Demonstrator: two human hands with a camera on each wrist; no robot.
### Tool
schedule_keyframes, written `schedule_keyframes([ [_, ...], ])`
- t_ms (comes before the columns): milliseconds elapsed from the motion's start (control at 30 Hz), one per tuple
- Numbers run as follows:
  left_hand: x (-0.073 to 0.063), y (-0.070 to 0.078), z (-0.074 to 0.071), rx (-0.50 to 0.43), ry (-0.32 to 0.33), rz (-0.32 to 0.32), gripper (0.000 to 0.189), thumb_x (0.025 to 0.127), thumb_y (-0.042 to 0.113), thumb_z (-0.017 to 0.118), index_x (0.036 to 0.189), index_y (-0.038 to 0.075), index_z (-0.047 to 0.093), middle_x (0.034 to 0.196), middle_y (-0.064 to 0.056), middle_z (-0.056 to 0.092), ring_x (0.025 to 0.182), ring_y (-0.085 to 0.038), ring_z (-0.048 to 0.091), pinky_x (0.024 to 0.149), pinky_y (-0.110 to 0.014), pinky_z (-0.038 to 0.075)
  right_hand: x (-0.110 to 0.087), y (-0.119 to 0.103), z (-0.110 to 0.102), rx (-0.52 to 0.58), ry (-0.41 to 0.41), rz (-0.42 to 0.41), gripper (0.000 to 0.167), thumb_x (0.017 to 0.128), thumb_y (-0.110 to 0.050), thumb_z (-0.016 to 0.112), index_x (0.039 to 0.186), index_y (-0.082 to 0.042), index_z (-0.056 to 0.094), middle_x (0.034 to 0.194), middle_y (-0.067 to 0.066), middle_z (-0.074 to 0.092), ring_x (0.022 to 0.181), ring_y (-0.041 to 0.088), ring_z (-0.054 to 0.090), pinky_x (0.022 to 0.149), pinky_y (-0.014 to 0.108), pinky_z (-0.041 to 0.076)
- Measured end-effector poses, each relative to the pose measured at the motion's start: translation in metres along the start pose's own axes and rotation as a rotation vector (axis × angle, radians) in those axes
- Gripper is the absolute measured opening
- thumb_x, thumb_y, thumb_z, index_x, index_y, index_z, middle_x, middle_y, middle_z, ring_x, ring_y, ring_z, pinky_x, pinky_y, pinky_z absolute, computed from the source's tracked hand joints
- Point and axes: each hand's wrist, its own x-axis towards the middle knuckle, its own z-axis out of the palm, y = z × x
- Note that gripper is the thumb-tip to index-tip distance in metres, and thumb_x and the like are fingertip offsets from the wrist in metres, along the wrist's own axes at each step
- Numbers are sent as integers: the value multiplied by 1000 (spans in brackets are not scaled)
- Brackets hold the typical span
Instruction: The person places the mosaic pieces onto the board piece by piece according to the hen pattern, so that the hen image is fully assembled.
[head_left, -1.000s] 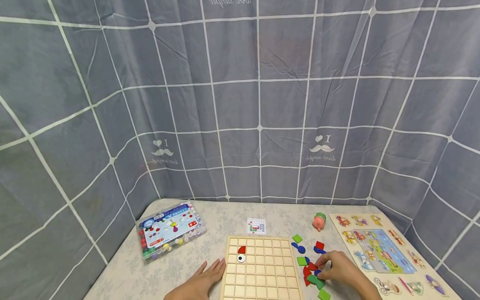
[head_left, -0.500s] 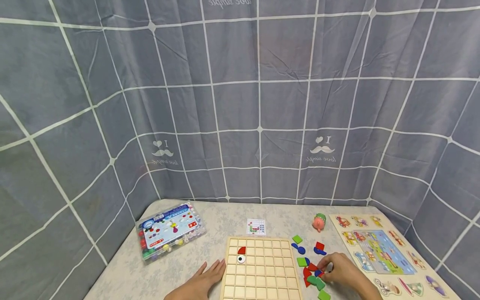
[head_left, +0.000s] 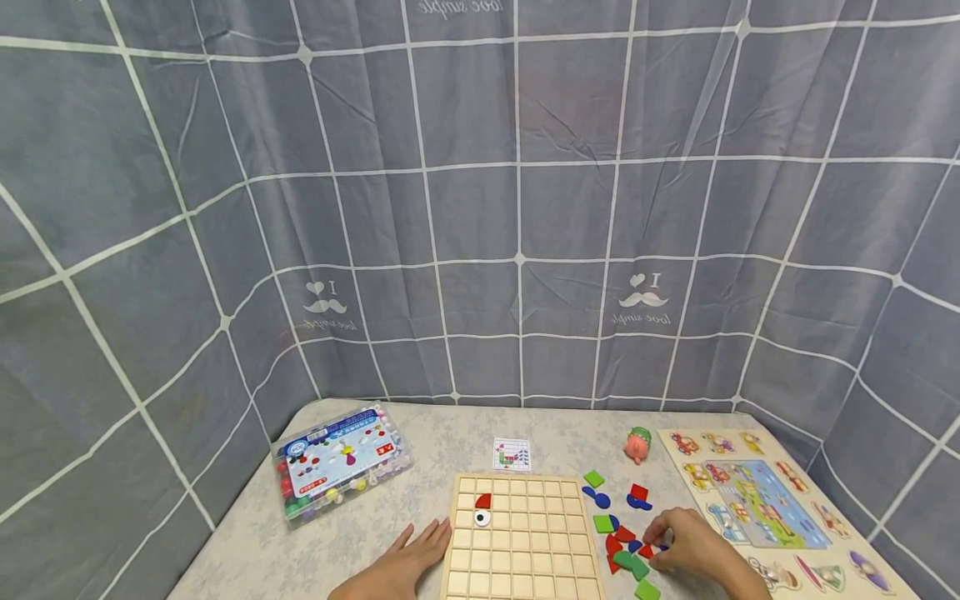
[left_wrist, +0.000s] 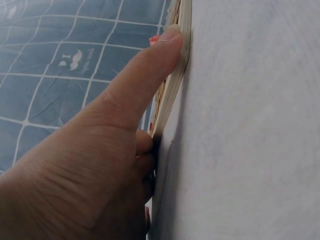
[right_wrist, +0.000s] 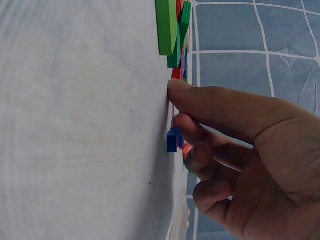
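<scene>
A light wooden grid board (head_left: 532, 550) lies in front, bearing a red quarter-round piece (head_left: 483, 501) and a white eye disc (head_left: 482, 518). My left hand (head_left: 411, 560) lies beside it with fingers extended. The left wrist view shows its thumb (left_wrist: 160, 47) resting against the board's edge. Among loose pieces right of the board, my right hand (head_left: 697, 550) reaches down, fingers bent, thumb and index fingertip apart. A small blue piece (right_wrist: 173, 140) sits against the index fingertip. Just left of the fingers lies a red piece (head_left: 645, 552); green pieces (head_left: 628, 563) lie nearby.
Behind the board lies a pattern card (head_left: 512, 454). A clear box of colored beads (head_left: 341, 462) stands at left. At right are a pink and green toy figure (head_left: 638, 445) and a wooden picture puzzle (head_left: 772, 492). Grey checked curtain (head_left: 517, 208) surrounds the table.
My right hand has shifted slightly right and its fingertips have moved off the red and blue pieces by the pile, now uncovered. The left hand has stayed still.
</scene>
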Motion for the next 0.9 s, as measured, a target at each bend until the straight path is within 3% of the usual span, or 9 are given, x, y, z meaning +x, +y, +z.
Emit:
schedule_keyframes([
  [367, 1, -2, 3, -15, 13, -6, 108, 79, 67, 65, 155, 6, 21, 162, -12, 23, 152, -26, 19, 120, -58, 15, 0, 5, -5, 41, -42, -155, 18, 72, -9, 83, 87, -9, 74, 85, -1, 71, 73, 15, 55, 62, 26, 48],
  [700, 1, -4, 3, -10, 20, 9, 108, 79, 69, 64, 155, 5, 20, 162, -12, 22, 152, -26, 18, 121, -56, 14, -2, 3, -4, 12, -8, -152, 15, 71, -10, 84, 79, -10, 72, 77, -4, 67, 68, 15, 51, 57, 24, 44],
  [900, -1, -2, 2, -3, 13, 10, 108, 80, 69, 63, 155, 5, 20, 162, -13, 23, 152, -26, 19, 121, -54, 15, -2, 6, -4, 10, -23, -132, 18, 70, -11, 85, 82, -11, 72, 79, -4, 66, 71, 15, 50, 61, 26, 44],
])
